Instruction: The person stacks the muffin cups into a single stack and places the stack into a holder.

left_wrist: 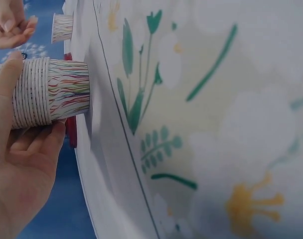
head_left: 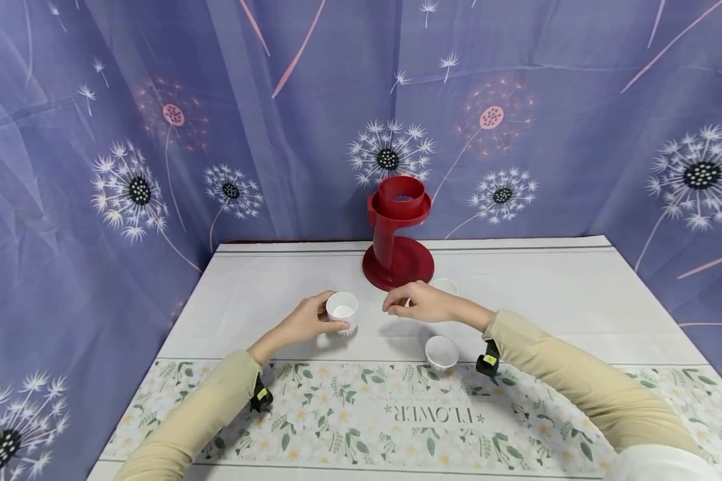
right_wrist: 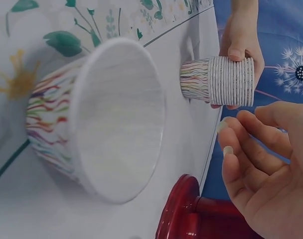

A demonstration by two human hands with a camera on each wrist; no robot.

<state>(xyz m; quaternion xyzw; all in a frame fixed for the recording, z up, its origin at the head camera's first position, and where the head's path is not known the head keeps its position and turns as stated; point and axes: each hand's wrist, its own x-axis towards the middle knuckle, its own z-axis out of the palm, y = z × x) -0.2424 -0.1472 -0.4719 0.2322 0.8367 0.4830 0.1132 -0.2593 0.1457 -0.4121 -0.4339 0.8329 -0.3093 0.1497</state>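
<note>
My left hand (head_left: 303, 321) grips a nested stack of small white paper cups (left_wrist: 32, 92) printed with wavy coloured lines, thumb on one side and fingers on the other. The stack's open top (head_left: 341, 306) faces up in the head view. To its right, my right hand (head_left: 424, 302) hovers with loosely bent fingers and nothing between them. A single paper cup (right_wrist: 121, 122) stands upright nearer the front, below the right hand in the head view. Another white cup (head_left: 445, 286) shows behind the right hand, which partly hides it.
A red plastic stand (head_left: 385, 247) with a round base and a ring-shaped top rises at the back of the table, near the curtain (head_left: 313, 133). The white tablecloth (head_left: 265, 274) has a floral band along its front. A white rounded object (head_left: 662, 464) shows at the bottom right.
</note>
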